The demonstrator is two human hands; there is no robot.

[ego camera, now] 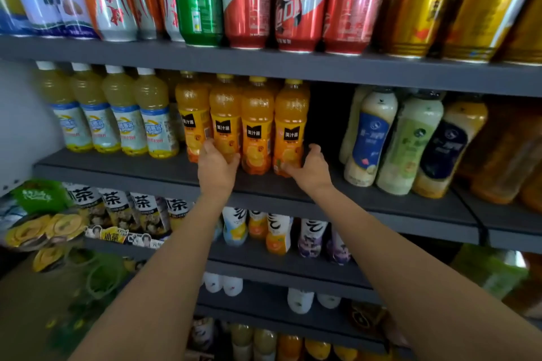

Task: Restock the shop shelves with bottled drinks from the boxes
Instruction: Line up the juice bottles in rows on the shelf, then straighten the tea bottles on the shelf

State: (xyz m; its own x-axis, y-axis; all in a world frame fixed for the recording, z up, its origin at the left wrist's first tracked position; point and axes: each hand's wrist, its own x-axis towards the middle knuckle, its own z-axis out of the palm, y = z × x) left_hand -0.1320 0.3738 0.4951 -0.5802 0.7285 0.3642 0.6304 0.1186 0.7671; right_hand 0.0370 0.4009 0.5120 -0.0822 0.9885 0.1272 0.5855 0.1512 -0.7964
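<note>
Four clear plastic bottles of orange juice with black-and-orange labels stand in a row near frame centre on the dark grey metal middle shelf. The left hand curls round the base of the second bottle; the right hand cups the base of the fourth. A dark gap at three o'clock of that row looks unfilled — restocking seems partway, with no boxes in view.
</note>
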